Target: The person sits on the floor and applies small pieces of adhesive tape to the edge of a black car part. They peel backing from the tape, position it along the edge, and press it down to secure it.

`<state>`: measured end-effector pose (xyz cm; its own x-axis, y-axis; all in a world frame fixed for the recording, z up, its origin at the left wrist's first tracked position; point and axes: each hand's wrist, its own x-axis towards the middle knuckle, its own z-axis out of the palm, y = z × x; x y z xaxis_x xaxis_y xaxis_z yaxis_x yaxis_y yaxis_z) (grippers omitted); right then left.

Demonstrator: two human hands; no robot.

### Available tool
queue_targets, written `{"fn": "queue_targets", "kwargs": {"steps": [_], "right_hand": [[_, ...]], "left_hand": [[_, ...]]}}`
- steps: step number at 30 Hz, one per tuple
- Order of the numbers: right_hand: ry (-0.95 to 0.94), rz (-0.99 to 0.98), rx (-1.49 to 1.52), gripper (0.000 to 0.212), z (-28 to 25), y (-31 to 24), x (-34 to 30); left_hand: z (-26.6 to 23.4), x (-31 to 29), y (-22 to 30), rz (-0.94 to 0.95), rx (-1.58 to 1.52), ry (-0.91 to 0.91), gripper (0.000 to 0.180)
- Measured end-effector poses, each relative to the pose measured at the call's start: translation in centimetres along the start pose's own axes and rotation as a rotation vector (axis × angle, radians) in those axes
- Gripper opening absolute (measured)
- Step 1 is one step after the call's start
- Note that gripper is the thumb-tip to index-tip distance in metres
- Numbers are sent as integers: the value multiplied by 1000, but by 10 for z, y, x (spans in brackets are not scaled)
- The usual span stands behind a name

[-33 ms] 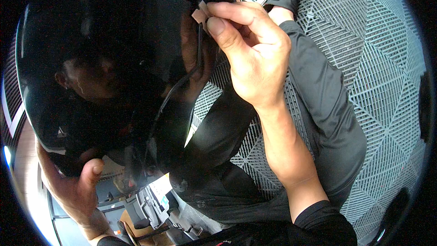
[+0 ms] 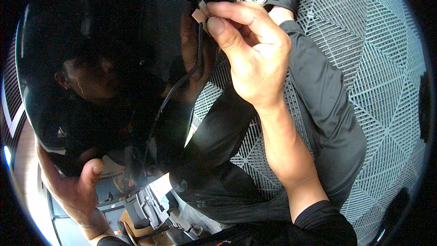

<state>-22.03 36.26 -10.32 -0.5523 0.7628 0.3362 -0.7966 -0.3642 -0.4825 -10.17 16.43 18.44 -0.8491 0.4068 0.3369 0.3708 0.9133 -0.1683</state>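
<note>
A large glossy black panel [image 2: 123, 32] with a curved edge fills the left side, mirroring parts of the surroundings. My left hand [image 2: 82, 187] grips its lower left edge, thumb on the near face and the other fingers hidden behind. Near the panel's upper right, my right hand [image 2: 255, 41] pinches a small beige wire connector [image 2: 200, 13] between thumb and index finger. A thin black cable [image 2: 182, 82] runs down from the connector across the panel. Whether the connector is plugged into anything cannot be made out.
Grey slatted floor tiles [image 2: 391, 95] spread out on the right. My leg in dark trousers [image 2: 327, 109] stretches across them, with a sandalled foot [image 2: 284, 0] at the top. At the bottom lie a white paper [image 2: 160, 186] and grey plastic pieces [image 2: 150, 207].
</note>
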Motion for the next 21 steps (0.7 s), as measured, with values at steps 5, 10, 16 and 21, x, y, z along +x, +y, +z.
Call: {"fn": "queue_targets", "kwargs": {"steps": [5, 10, 16, 21], "right_hand": [[-10, 4, -25, 14, 0, -2, 0], [-9, -20, -41, 15, 0, 0, 0], [-9, -4, -46, 14, 0, -3, -1], [-9, -33, -25, 13, 0, 1, 1]], "left_hand": [[2, -2, -1, -45, -34, 2, 104], [0, -2, -2, -9, 41, 3, 106], [-1, -2, 1, -30, 69, 2, 108], [12, 3, 11, -18, 56, 82, 114]]}}
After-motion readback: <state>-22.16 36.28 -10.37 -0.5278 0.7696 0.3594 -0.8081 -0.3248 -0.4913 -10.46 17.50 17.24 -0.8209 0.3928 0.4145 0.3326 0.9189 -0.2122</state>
